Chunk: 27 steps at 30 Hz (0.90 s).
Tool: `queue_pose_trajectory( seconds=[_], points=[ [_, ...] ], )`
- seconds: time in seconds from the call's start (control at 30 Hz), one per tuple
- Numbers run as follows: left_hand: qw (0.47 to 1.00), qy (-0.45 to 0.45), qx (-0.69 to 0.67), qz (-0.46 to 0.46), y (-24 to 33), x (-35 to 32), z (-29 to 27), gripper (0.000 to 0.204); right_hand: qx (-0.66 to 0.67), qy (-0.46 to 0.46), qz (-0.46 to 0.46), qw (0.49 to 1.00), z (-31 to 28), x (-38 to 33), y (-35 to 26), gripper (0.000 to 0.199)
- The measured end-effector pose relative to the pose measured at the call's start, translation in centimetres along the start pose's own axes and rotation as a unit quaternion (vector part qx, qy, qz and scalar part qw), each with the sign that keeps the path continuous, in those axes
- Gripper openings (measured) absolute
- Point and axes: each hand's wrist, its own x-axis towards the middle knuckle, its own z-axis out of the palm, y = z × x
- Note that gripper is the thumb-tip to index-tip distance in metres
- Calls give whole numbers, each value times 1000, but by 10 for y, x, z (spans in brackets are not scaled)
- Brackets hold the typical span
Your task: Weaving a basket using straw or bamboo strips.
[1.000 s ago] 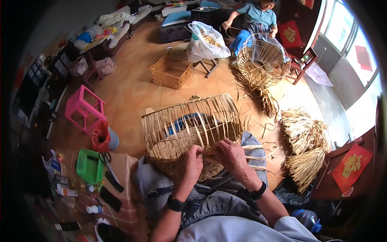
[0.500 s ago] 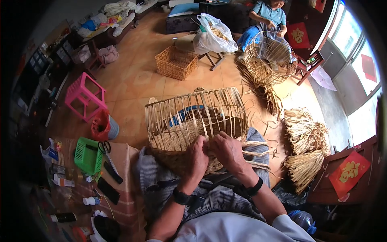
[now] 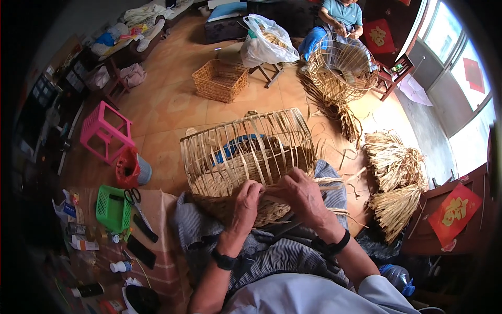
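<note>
A part-woven basket lies tilted across my lap, its frame of pale upright strips facing away from me and dried plant fibre woven in nearer. At its near side my left hand is closed in a pinch on a fibre strand. My right hand, a little to the right, pinches the strand as well; a short stretch shows between the hands. Loose strand ends stick out to the right of the basket. Something blue shows through the strips. My fingertips are partly hidden.
Bundles of dried fibre lie on the floor at right. Left are a cloth-covered table with scissors and a green plastic basket, a bin and a pink stool. A co-worker sits behind a wire-frame basket.
My hands have moved apart, the left one leftward, the right one slightly rightward, with a strand now showing between them. The whole view has shifted slightly.
</note>
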Motion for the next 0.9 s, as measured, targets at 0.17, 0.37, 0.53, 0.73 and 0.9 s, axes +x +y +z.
queue_pose_trajectory(
  seconds=[0.17, 0.37, 0.53, 0.73, 0.9],
  points=[
    [974, -91, 196, 63, 31, 10, -22, 16, -74, -10, 22, 997, -11, -11, 24, 26],
    [992, -97, 84, 11, 19, 9, -10, 15, -124, -28, -30, 991, -23, -10, 29, 22],
    [990, -118, -27, -77, 17, 17, -10, 22, -53, -51, -10, 997, -15, -20, 37, 21],
    [981, -150, -61, -109, 10, 28, -23, 26, -52, 67, -35, 996, -22, -18, 8, 30],
    [979, -171, -65, -96, 15, 39, -26, 20, -84, -1, 49, 995, 9, -32, -8, 25]
  ],
)
